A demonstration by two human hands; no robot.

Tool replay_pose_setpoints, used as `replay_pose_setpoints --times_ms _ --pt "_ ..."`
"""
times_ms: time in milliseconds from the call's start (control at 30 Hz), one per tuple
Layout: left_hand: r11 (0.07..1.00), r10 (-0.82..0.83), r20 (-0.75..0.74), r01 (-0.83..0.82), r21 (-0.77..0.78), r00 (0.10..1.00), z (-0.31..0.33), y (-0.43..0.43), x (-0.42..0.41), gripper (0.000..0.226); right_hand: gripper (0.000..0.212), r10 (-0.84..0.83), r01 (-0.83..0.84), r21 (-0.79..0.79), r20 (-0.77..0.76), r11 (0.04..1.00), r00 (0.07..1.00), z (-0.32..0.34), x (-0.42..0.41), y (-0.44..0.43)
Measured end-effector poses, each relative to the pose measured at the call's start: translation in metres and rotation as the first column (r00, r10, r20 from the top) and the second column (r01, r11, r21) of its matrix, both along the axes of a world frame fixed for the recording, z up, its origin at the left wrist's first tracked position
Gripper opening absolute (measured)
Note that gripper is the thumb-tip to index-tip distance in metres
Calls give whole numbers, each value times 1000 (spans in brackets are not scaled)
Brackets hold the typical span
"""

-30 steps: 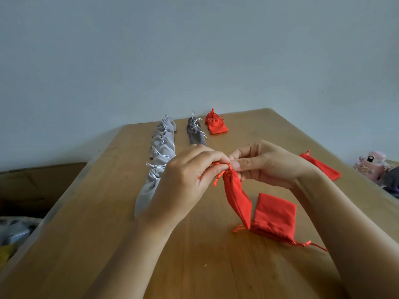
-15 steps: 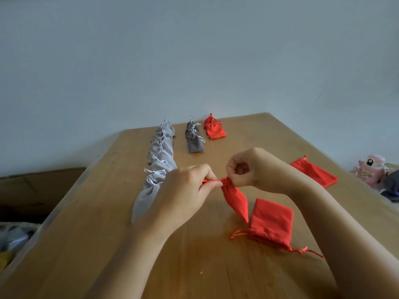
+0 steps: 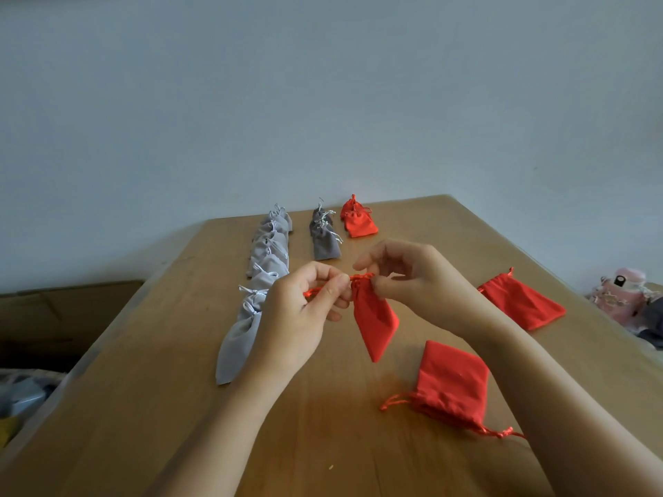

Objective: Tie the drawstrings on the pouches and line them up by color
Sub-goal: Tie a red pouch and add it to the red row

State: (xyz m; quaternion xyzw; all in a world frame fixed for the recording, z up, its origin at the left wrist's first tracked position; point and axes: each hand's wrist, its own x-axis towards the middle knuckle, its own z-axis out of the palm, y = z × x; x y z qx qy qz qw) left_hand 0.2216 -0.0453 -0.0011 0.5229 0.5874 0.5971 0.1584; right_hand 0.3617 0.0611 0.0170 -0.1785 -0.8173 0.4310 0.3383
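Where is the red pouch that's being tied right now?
In the head view, the red pouch is held at centre over the table, its drawstrings pinched by the left hand and right hand, right of the light grey row.

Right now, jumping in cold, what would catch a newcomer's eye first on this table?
Mid-table, the left hand and right hand pinch the neck and drawstring of a red pouch hanging between them. Behind, rows run toward the wall: light grey pouches on the left, dark grey pouches, then lined-up red pouches. Two loose red pouches lie to the right, the near loose pouch and the far loose pouch.
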Motion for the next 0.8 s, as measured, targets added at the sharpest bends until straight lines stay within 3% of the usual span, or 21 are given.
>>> replay_pose_setpoints --times_ms 233,433,500,567,667,733,800 --pt "997 3 95 -10 76 995 2 0 1 13 26 45 -64 -190 -105 980 994 0 -2 -2" --pt "997 -53 146 46 56 988 3 1 1 13 16 32 -79 -239 -196 968 980 -5 -7 -3" --pt "997 -77 146 73 35 986 2 0 1 14 16 -5 -15 -139 -144 990 990 -7 -7 -2" --pt "997 -63 106 59 40 992 0 0 3 13 14 -97 103 120 -57 987 994 -8 -4 2" --pt "999 -27 56 24 40 998 -2 1 7 12 9 -199 205 476 -63 855 978 -9 -1 5" --pt "999 -26 69 24 28 997 -3 1 8 12 3 -207 227 583 -102 780 973 -10 -3 4" --pt "999 -33 104 30 32 994 -1 1 8 11 2 -207 248 570 -138 783 969 -11 -5 2"
